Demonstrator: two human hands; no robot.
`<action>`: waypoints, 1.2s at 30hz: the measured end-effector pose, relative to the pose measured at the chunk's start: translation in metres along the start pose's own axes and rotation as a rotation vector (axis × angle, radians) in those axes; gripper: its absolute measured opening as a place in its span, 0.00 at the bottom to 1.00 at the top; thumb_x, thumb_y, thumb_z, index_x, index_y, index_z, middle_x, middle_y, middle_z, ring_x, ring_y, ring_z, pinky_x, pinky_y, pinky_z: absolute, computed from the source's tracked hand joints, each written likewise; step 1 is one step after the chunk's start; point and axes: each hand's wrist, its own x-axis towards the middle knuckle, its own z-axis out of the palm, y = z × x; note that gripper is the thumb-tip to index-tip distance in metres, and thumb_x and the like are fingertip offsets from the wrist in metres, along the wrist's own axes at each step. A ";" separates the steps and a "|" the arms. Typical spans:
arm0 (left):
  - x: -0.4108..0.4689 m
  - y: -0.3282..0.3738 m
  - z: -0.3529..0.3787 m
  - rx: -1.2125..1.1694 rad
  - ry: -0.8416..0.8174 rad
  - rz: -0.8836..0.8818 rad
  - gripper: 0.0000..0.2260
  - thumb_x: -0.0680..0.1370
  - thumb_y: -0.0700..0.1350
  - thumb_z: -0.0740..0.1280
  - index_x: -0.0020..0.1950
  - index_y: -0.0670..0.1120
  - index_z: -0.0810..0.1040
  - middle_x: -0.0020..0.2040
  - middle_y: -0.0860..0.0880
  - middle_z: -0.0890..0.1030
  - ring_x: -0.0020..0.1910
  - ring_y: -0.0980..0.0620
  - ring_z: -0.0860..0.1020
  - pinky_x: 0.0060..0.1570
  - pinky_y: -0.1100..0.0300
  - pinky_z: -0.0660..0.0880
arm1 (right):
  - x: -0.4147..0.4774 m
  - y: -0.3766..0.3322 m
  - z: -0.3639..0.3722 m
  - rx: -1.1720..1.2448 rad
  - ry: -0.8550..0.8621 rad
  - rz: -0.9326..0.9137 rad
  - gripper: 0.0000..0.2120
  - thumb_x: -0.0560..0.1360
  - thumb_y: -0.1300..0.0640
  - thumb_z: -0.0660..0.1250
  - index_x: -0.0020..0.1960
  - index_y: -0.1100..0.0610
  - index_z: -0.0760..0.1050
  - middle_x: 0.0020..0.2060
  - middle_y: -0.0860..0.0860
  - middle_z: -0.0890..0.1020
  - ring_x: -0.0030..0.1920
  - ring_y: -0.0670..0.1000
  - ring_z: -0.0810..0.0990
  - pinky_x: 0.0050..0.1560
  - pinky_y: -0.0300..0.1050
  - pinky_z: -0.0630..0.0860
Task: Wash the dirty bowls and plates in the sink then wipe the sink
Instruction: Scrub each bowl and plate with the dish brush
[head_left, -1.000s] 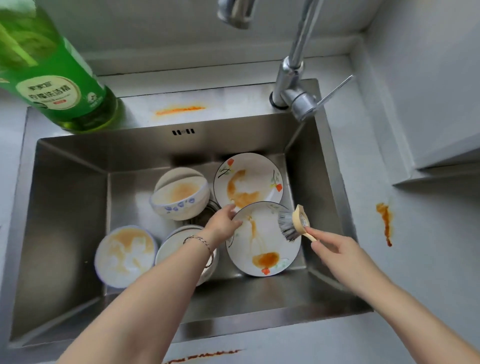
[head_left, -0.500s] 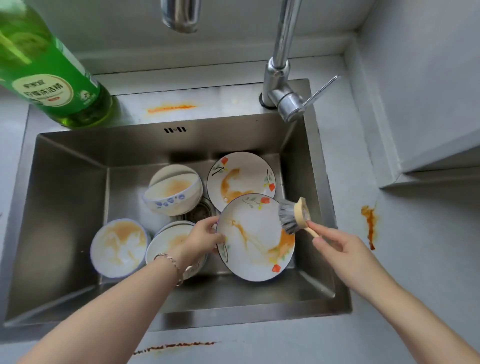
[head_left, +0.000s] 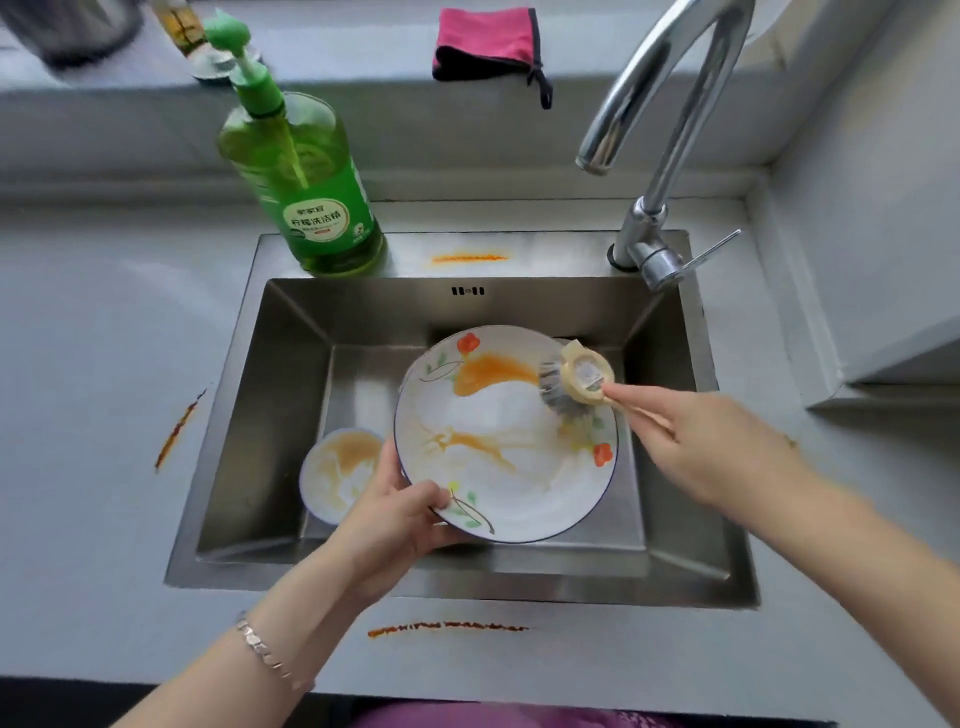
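Fingers (head_left: 388, 470) of the left hand (head_left: 395, 525) curl under the near-left rim of the floral plate (head_left: 498, 467), thumb on top, holding it tilted over the steel sink (head_left: 249, 415). Right hand (head_left: 711, 452) grips the dish brush (head_left: 576, 382) by its handle, bristles pressed on the plate's far-right edge beside an orange smear. One stained bowl (head_left: 337, 467) lies on the sink floor, left of the plate. Green detergent bottle (head_left: 306, 197) stands on the sink's back ledge; faucet (head_left: 649, 239) at back right.

Plate (head_left: 506, 447) over sink (head_left: 249, 415); bowl (head_left: 337, 467) left of it.
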 end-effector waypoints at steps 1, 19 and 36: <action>-0.007 0.003 -0.003 0.010 0.007 0.023 0.29 0.75 0.25 0.55 0.58 0.60 0.69 0.56 0.44 0.78 0.54 0.40 0.79 0.37 0.49 0.81 | 0.004 -0.012 0.003 -0.054 -0.010 -0.026 0.17 0.80 0.51 0.56 0.65 0.36 0.69 0.53 0.47 0.82 0.50 0.55 0.77 0.47 0.46 0.74; -0.029 0.008 -0.025 0.106 -0.021 0.161 0.35 0.71 0.24 0.57 0.66 0.60 0.66 0.55 0.48 0.79 0.49 0.44 0.81 0.33 0.49 0.79 | -0.028 -0.071 0.054 -0.045 -0.168 -0.296 0.19 0.79 0.53 0.58 0.65 0.35 0.68 0.54 0.45 0.81 0.51 0.51 0.78 0.50 0.45 0.74; -0.033 0.002 -0.017 0.155 -0.113 0.055 0.37 0.66 0.28 0.59 0.68 0.60 0.66 0.54 0.47 0.80 0.47 0.41 0.81 0.35 0.43 0.79 | -0.026 -0.062 0.060 0.082 -0.146 -0.324 0.19 0.78 0.55 0.60 0.64 0.37 0.71 0.51 0.46 0.83 0.49 0.51 0.79 0.49 0.45 0.74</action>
